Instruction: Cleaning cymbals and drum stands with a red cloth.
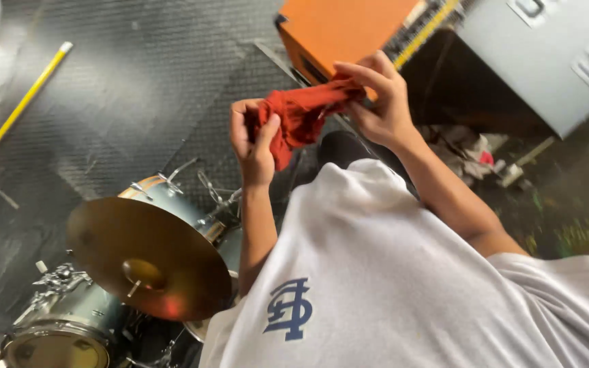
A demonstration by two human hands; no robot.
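I hold a crumpled red cloth rag (301,116) in both hands, raised in front of my chest above the dark textured floor (124,82). My left hand (253,140) has its grip closed on the lower left end of the rag, fingers curled over the fabric and thumb pressed against it. My right hand (380,95) pinches the upper right end between thumb and fingertips, so its grip is also closed on the rag. The rag runs between the two hands, bunched and partly twisted, with a loose fold hanging below the left hand.

Below and to the left stands a drum kit: a round brass cymbal (144,255) tilted toward me, a blue-grey drum with chrome hardware (172,197) just behind it, and a second drum (63,327) at the lower left. A yellow-handled mop (18,109) lies on the floor, well apart. An orange box-shaped amplifier (342,27) sits just beyond my hands, beside a grey metal case (547,54).
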